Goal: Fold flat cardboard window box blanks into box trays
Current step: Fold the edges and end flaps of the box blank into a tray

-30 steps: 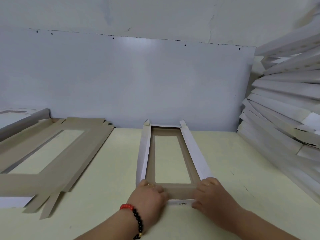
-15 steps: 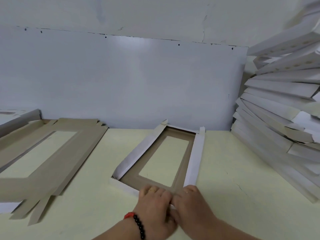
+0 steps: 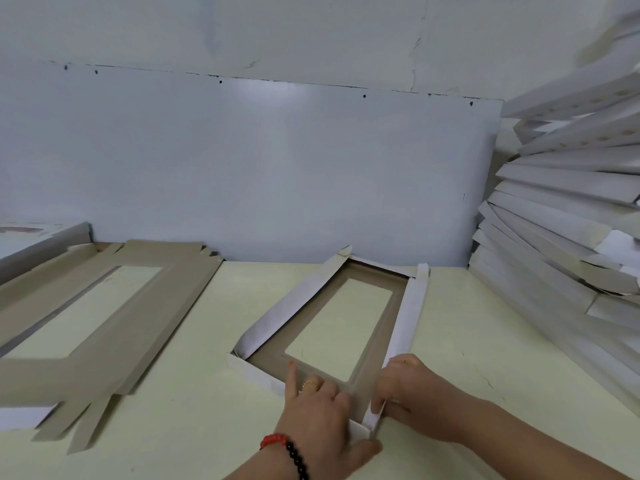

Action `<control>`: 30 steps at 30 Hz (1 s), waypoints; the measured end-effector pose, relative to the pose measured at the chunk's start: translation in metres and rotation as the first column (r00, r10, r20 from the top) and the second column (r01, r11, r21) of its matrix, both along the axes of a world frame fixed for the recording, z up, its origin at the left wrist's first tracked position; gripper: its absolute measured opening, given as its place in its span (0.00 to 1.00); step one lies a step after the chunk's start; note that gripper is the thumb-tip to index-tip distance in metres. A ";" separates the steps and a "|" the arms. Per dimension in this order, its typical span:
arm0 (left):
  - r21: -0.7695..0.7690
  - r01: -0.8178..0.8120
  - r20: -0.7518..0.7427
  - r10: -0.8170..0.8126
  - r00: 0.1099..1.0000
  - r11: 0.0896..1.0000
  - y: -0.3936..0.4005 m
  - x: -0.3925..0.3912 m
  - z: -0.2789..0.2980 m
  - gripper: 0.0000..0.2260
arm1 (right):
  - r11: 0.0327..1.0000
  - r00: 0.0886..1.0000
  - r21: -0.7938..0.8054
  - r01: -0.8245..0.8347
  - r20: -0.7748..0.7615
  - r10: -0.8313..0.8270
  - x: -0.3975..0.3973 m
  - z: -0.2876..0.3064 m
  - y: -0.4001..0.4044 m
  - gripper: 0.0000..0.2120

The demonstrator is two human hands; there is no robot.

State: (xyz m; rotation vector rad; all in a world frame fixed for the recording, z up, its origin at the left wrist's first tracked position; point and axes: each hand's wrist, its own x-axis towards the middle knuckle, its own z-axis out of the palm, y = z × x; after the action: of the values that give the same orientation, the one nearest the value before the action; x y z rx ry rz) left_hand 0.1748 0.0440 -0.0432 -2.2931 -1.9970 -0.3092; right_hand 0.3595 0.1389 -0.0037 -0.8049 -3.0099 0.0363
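1. On the left of the counter (image 3: pixel 194 393) a stack of flat blanks (image 3: pixel 104 323) lies brown side up, untouched.
2. The half-folded tray (image 3: pixel 374 327) lies in the middle, its two long walls raised.
3. The left hand (image 3: pixel 320 407) presses flat, fingers straight, on the near frame.
4. The right hand (image 3: pixel 408 386) pinches the near right corner flap.
5. The cardboard looks light and stiff; I would hold it at the creases, because the thin frame may bend.
6. Finished trays (image 3: pixel 568 216) are piled at right.

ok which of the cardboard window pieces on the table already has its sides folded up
The one under both hands, the centre tray: its white side walls stand raised. The brown blank to the left lies completely flat.
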 end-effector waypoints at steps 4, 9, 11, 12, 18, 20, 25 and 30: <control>-0.062 0.032 0.032 -0.030 0.999 0.998 -0.001 0.016 0.001 0.27 | 0.998 0.996 0.050 -0.035 0.082 0.031 -0.020 0.001 0.000 0.07; -0.034 0.006 -0.035 -0.007 0.999 0.999 -0.002 0.011 0.010 0.12 | 0.999 1.000 -0.047 -0.005 -0.020 0.004 -0.020 -0.003 0.008 0.05; -0.063 -0.031 -0.074 0.026 0.997 0.997 0.003 -0.001 0.006 0.15 | 0.996 0.998 -0.078 0.035 -0.042 -0.039 -0.015 -0.005 0.015 0.06; -0.009 -0.005 -0.095 0.004 0.996 1.000 0.002 -0.008 0.007 0.12 | 0.994 0.997 -0.087 0.062 -0.048 -0.067 -0.012 -0.006 0.019 0.06; 0.145 0.126 -0.208 -0.094 0.974 0.981 -0.008 -0.054 0.026 0.15 | 0.971 0.973 -0.083 0.222 -0.042 -0.226 0.027 -0.008 0.044 0.07; 0.153 0.138 -0.221 -0.102 0.970 0.979 -0.009 -0.068 0.027 0.15 | 0.966 0.968 -0.083 0.244 -0.037 -0.248 0.036 -0.009 0.049 0.06; 0.062 0.101 -0.256 -0.081 0.963 0.993 -0.004 -0.099 0.035 0.09 | 0.956 0.957 -0.066 0.285 -0.036 -0.287 0.048 -0.011 0.054 0.05; -0.136 -0.038 -0.208 0.009 0.978 0.990 0.008 -0.140 0.026 0.11 | 0.927 0.928 -0.054 0.372 -0.012 -0.373 0.062 -0.010 0.057 0.04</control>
State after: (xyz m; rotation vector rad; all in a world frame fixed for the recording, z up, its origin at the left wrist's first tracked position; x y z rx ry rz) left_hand 0.0351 0.0518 -0.0168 -2.2696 -1.9963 0.0724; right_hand 0.4219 0.1959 -0.0141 -1.3566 -2.7893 0.1121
